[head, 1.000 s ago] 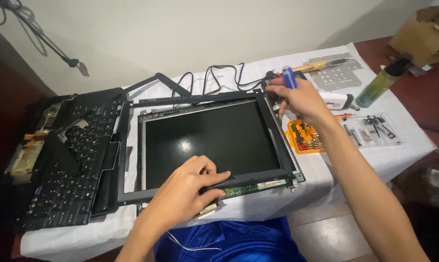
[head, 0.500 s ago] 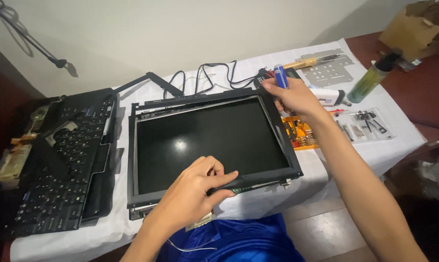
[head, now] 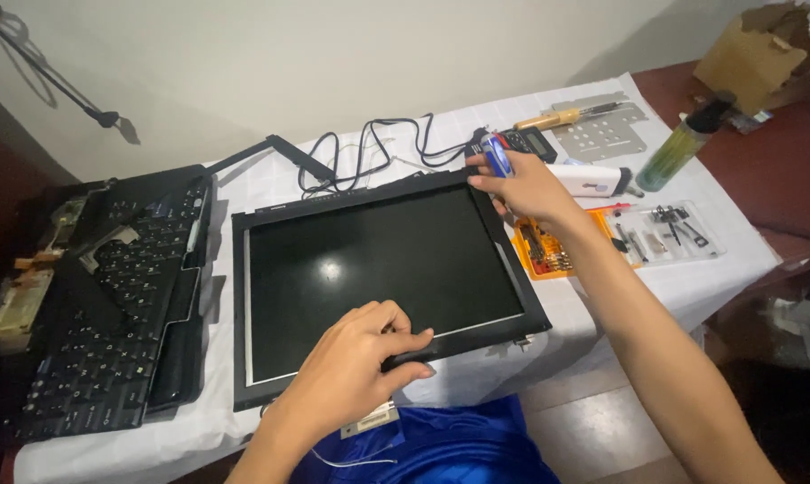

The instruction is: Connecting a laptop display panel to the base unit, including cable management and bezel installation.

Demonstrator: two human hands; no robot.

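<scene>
My left hand point(head: 356, 376) is clamped on the near edge of the laptop screen panel point(head: 383, 269), thumb hooked over the black bezel and fingers curled on the dark glass. My right hand point(head: 526, 184) is closed around a blue-handled screwdriver point(head: 495, 154) and rests at the panel's far right corner; I cannot see the tip from here.

The panel lies flat on the white tablecloth point(head: 271, 184), its near edge at the table's front, with a small circuit strip point(head: 369, 419) poking out below it. Black cables point(head: 369, 148) loop just behind it. The detached keyboard point(head: 109, 305) sits to the left, an orange bit case point(head: 544, 251) just beside my right wrist, and a clear parts tray point(head: 669, 233) beyond that.

As I judge it, the risks are these: pressing hard with my left fingers could mark or crack the glass; a slipping screwdriver could gouge the bezel or the display; my right forearm could knock the bit case and scatter it; and tugging the panel toward me could tip it off the table.
</scene>
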